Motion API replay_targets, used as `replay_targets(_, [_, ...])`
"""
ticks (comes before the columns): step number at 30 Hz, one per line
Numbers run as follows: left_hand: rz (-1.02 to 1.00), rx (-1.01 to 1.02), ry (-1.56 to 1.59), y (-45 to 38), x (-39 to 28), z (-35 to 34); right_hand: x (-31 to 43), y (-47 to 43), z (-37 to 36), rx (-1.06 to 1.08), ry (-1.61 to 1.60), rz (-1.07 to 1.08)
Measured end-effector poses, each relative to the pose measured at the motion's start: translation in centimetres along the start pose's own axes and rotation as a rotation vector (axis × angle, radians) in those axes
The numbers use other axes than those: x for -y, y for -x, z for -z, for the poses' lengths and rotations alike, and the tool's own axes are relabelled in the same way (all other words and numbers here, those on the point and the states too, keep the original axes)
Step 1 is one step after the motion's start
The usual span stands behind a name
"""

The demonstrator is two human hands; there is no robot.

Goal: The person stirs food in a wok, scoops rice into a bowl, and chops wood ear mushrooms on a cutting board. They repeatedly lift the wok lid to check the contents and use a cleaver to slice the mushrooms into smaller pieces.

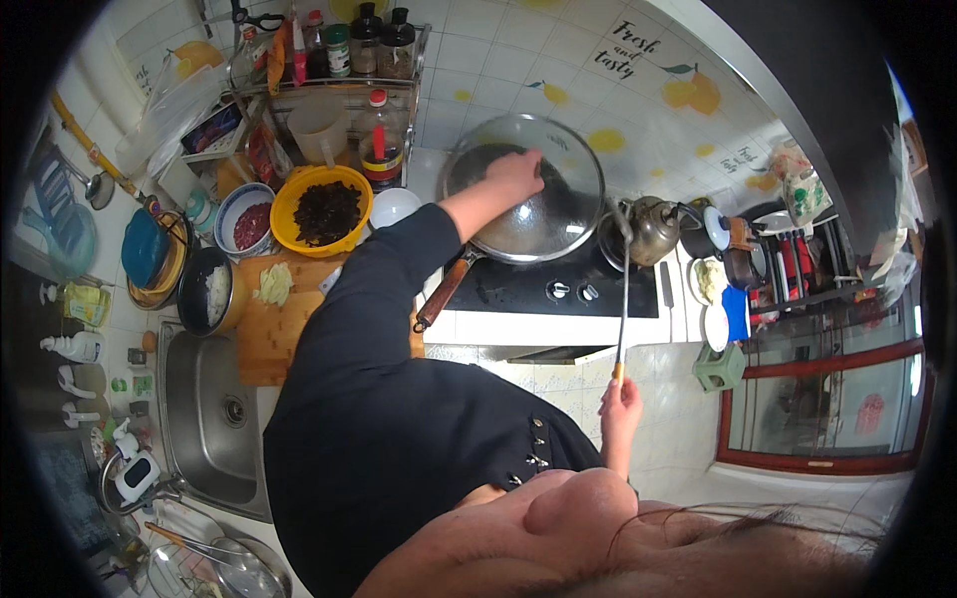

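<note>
My left hand (pixel 516 176) grips the top of a domed glass lid (pixel 576 202), its knob hidden by the fingers. The lid covers a wok on the left side of the black gas hob (pixel 508 291). The wok's wooden handle (pixel 442 293) points towards me. In my right hand (pixel 622 400) is the wooden end of a long metal ladle (pixel 625 306), held upright in view, its head between the lid and a metal kettle (pixel 652 228). What lies under the lid cannot be made out clearly.
Left of the hob stand a yellow basket of dark food (pixel 359 228), a patterned bowl of reddish food (pixel 223 228) and a wooden cutting board (pixel 258 336) with sliced pale food. A steel sink (pixel 202 404) lies further left. Bottles fill the wire rack (pixel 321 84). Plates stand right of the kettle.
</note>
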State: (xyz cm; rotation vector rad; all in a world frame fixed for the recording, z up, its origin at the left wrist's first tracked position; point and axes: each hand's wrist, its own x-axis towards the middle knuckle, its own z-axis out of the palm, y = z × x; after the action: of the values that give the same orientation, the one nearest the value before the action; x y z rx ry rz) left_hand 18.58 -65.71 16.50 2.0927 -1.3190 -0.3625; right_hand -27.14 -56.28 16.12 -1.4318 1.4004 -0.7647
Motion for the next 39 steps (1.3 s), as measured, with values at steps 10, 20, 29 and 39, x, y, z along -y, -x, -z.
replay_targets(10, [0.119, -0.532, 0.474, 9.2, 1.5, 7.6, 14.8, -0.9, 1.1, 0.076, 0.971, 0.283])
replay_targets(20, [0.304, -0.593, 1.283, 16.3, 3.2, 8.9, 12.3, -6.4, -9.2, 0.337, 1.167, 0.383])
replay_targets(29, [0.344, -0.602, 1.454, 17.6, 3.3, 9.6, 6.4, -8.9, -16.6, 0.268, 0.99, 0.348])
replay_targets(39, [0.308, -0.527, 1.478, 17.8, 4.7, 8.1, 14.3, -2.7, -6.6, 0.396, 1.164, 0.326])
